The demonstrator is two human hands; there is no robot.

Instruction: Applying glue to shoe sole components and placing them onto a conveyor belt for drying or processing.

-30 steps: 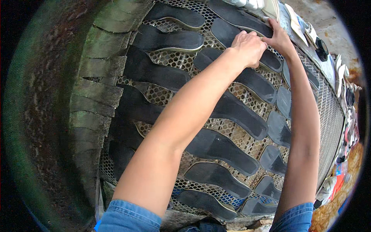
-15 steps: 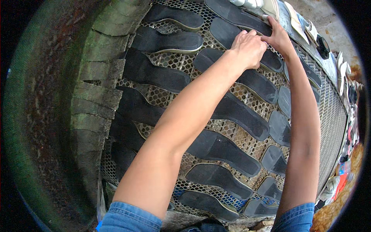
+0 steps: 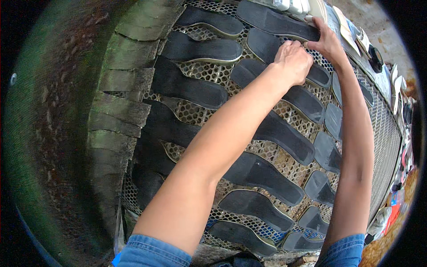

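Note:
Rows of black shoe soles with pale edges lie on a metal mesh belt [image 3: 378,118]. My right hand [image 3: 328,43] is at the right end of the farthest black sole [image 3: 275,21], its thumb and fingers bracketing that end. Just left of it, my left hand [image 3: 293,63] rests with curled fingers over the middle of the neighbouring sole [image 3: 263,43]. What those fingertips hold, if anything, is hidden beneath the hand. Below my left hand another sole [image 3: 304,101] shows partly. My left forearm crosses above several more soles.
Dark overlapping flaps [image 3: 120,111] hang along the belt's left side, and some soles reach close to them. On a ledge at the far right are white pieces [image 3: 293,6], pale sole shapes [image 3: 347,29] and a black roll [image 3: 376,58]. A red item [image 3: 391,216] lies lower right.
The whole view has shifted slightly, so the belt and soles appear a little farther right and lower. Both hands keep nearly the same places on the soles.

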